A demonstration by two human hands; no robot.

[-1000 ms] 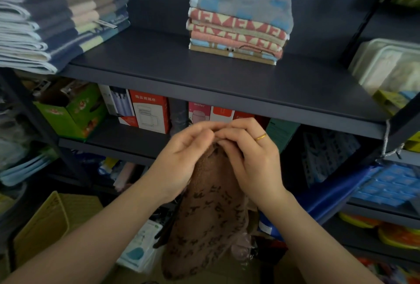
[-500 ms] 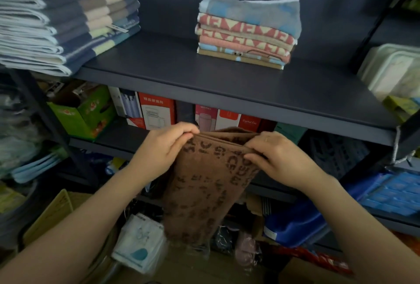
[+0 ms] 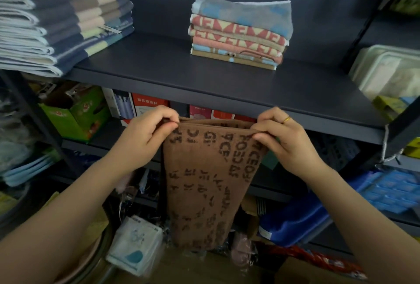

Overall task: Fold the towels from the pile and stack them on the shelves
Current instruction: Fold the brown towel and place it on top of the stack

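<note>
Left hand (image 3: 145, 138) and right hand (image 3: 287, 141) each pinch a top corner of the brown towel (image 3: 204, 183); both grips clamped on it. Towel hangs doubled, just in front of the shelf (image 3: 227, 88) edge, below its top. On the shelf: small towel stack (image 3: 241, 33) centre-back, striped stack (image 3: 61, 22) at left. Boxes (image 3: 145, 104) sit on the lower shelf behind the hands; white trays (image 3: 391, 72) at right.

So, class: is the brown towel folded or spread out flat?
Folded, hanging. The brown towel shows doubled layers along its top edge, pinched by left hand and right hand.
</note>
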